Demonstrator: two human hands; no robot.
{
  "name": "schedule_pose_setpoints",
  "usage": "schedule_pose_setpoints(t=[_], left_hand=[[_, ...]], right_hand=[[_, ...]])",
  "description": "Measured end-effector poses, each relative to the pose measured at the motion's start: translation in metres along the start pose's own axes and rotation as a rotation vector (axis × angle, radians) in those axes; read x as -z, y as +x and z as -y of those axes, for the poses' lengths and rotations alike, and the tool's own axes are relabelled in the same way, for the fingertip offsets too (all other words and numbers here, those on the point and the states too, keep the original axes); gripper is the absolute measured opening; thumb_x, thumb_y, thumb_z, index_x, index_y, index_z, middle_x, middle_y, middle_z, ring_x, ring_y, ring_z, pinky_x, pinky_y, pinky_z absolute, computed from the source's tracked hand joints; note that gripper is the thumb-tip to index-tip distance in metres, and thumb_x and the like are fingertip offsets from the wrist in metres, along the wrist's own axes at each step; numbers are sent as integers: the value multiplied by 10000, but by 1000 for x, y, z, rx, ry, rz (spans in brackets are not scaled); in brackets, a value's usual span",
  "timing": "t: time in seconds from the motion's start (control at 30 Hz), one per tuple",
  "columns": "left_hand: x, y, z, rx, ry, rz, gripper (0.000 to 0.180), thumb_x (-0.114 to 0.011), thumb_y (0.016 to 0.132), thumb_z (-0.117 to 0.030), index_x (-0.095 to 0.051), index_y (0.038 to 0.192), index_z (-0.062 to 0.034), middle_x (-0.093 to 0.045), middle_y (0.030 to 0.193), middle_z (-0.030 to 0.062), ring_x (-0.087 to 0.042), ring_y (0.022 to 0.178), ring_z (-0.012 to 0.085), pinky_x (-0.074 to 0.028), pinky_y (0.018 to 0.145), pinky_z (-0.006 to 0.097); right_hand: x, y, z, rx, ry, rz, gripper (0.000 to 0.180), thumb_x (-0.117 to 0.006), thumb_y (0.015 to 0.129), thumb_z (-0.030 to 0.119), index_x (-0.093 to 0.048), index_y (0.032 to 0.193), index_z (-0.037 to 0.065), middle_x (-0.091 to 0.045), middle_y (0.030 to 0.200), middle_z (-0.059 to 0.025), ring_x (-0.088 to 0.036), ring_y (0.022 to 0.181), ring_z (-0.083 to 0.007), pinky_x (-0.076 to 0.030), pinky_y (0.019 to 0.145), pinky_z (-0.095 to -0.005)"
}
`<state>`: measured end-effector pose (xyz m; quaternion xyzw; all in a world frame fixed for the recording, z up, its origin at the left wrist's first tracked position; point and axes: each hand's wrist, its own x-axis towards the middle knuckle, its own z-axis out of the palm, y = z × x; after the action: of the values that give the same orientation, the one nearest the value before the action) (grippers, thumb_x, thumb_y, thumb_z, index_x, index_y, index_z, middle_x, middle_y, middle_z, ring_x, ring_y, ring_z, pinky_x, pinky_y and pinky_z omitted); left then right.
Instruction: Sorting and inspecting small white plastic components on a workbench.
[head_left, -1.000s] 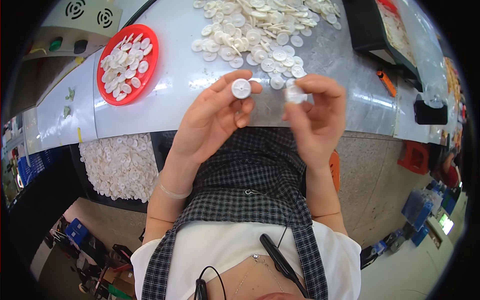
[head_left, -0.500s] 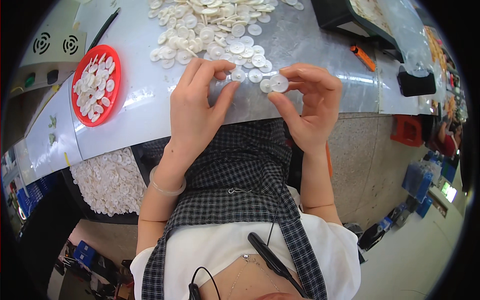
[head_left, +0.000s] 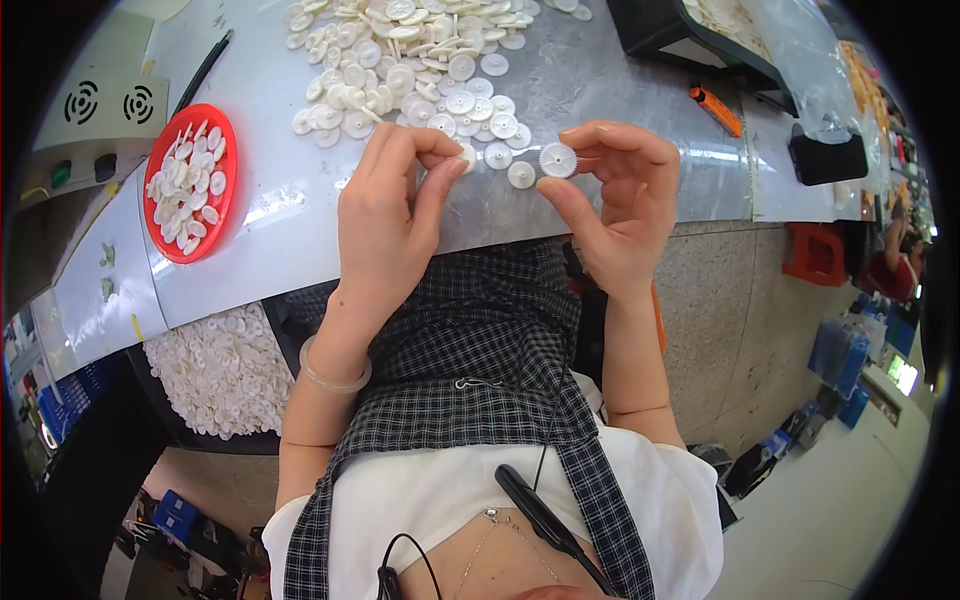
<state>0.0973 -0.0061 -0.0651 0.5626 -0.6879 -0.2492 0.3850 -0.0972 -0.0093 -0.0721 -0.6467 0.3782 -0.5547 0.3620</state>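
Shiny grey tabletop (head_left: 600, 70) | red stool (head_left: 815, 258) rightward | left fingers (head_left: 432, 143) pinch white disc (head_left: 467, 157) | right fingers (head_left: 622, 139) pinch toothed gear (head_left: 557, 160)

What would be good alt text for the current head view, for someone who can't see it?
A person's right hand holds up a white toothed gear while the left hand pinches a white disc over a silvery table. A pile of white discs lies beyond; a red plate holding more sits at left.

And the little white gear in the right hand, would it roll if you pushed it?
The white gear might roll on edge, being round, though its teeth could make it bumpy. It's probably light: the right hand pinches it by the edge. Its even rim suggests stiffness.
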Motion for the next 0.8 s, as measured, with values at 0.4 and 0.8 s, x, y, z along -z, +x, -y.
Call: schedule_pose_setpoints(t=[0.4,0.8], left_hand=[[18,-19,14,623,-1999,428,278,-456,986,-175,-453,1204,-4,-396,922,10,-372,715,75,-356,515,160],[24,-13,14,437,-1584,252,208,-385,987,-229,-484,1019,-48,-543,971,109,-490,722,118,-397,510,204]], right_hand=[[-3,5,15,-473,210,25,234,-621,850,68,-573,1066,-7,-478,784,18,-403,659,-39,-273,524,-185],[-13,5,17,-214,-637,128,129,-746,753,66,-650,834,35,-575,792,-34,-545,648,-126,-400,546,-252]])
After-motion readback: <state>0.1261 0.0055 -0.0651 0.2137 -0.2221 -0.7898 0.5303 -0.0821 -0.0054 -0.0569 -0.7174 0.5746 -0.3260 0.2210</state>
